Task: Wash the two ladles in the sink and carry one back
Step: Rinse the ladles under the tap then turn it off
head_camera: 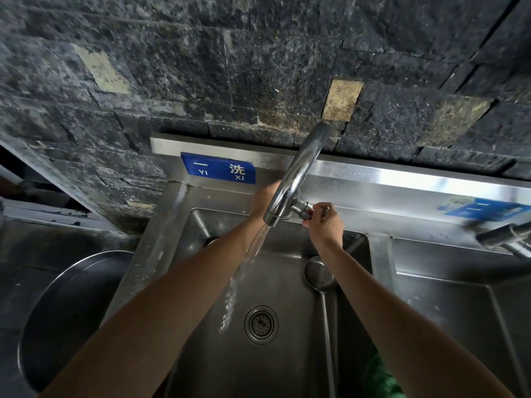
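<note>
A long-handled stainless-steel ladle (319, 273) lies in the steel sink basin (290, 366), its round bowl toward the back right corner and its thin handle running down toward the near edge, partly under the right forearm. Only this one ladle can be made out. Just left of the handle sits the round perforated drain strainer (261, 324), and a stream of water (242, 271) falls from the curved chrome faucet spout (296, 173) to the basin floor beside the strainer. The right hand (324, 222) reaches up to the short chrome tap handle (303, 210) sticking out of the faucet's right side, its fingers curled around the end of it in a pinch. The left hand (263, 201) is stretched toward the back of the basin behind the spout; the spout hides most of it, so whether it grips anything cannot be told. At the near right corner of the basin a patch of green mesh-like material (379, 377) shows under the right arm. On the steel backsplash behind the sink is a blue sign with white characters (219, 168), and above it a dark speckled stone-tile wall (201, 67). To the left stands a large round metal basin (69, 317); to the right is a second sink compartment (454, 305) with another tap (505, 238) and another blue label (485, 209).
</note>
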`<state>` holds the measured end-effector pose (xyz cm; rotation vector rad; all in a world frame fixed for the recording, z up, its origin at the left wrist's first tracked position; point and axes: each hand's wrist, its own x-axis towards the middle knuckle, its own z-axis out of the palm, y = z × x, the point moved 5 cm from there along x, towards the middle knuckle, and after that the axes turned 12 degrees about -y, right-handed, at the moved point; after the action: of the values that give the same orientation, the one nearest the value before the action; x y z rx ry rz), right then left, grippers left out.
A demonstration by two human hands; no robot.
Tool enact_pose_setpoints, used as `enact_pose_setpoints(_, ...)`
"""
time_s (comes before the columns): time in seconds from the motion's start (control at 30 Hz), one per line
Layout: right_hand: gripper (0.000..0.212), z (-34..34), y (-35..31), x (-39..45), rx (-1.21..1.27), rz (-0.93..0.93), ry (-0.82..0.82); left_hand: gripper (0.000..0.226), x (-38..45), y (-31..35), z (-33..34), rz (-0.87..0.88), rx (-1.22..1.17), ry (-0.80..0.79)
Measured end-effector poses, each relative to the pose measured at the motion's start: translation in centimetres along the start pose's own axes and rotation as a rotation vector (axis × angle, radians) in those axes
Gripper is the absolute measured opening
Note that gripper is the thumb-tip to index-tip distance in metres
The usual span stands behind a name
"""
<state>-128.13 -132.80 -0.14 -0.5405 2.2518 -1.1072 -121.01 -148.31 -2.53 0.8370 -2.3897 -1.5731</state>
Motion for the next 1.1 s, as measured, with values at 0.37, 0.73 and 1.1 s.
enact_pose_setpoints(0.37,0.018,-0.1,0.3,0.1,0.04,-0.018,0.005,0.026,-0.2,0.6,0.0,0.071,0.131,0.018)
enact_pose_setpoints(0.73,0.019,-0.2,0.3,0.2,0.028,-0.032,0.002,0.026,-0.2,0.5,0.2,0.035,0.007,0.013)
enact_pose_setpoints(1.1,0.019,-0.2,0.6,0.4,0.027,-0.041,0.02,0.018,-0.7,0.4,0.1,-0.001,-0.07,0.015)
